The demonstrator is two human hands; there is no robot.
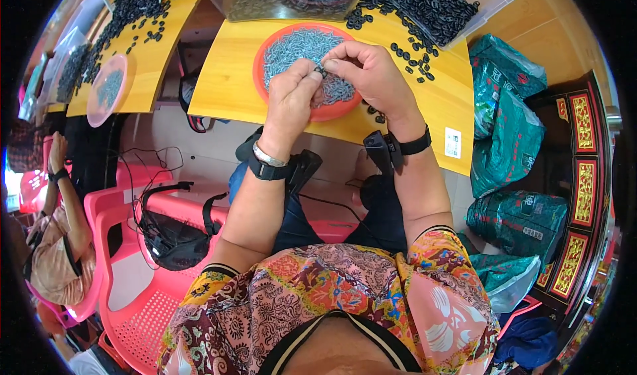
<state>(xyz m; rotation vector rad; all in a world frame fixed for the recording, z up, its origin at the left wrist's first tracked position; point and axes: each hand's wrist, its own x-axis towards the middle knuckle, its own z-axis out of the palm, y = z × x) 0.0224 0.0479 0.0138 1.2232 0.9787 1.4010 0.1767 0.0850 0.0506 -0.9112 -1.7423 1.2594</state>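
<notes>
My left hand (pixel 292 95) and my right hand (pixel 370 71) meet fingertip to fingertip over a red round basin (pixel 260 76). A heap of small grey screws (pixel 298 50) fills the basin. My left thumb and fingers are closed on a small black plastic piece (pixel 321 72). My right thumb and forefinger pinch right beside it; what lies between them is too small to make out. Black oval pieces like it lie in a large pile (pixel 438 16) at the back right, with several loose ones (pixel 421 70) spilled toward the right hand.
A clear plastic bin (pixel 292 0) stands behind the basin on the yellow table (pixel 222 63). At left, a second table holds more black pieces and a pink bowl (pixel 107 96) of screws near a co-worker's hand (pixel 58 150). Green sacks (pixel 507 143) stand right; pink chairs (pixel 156 308) left.
</notes>
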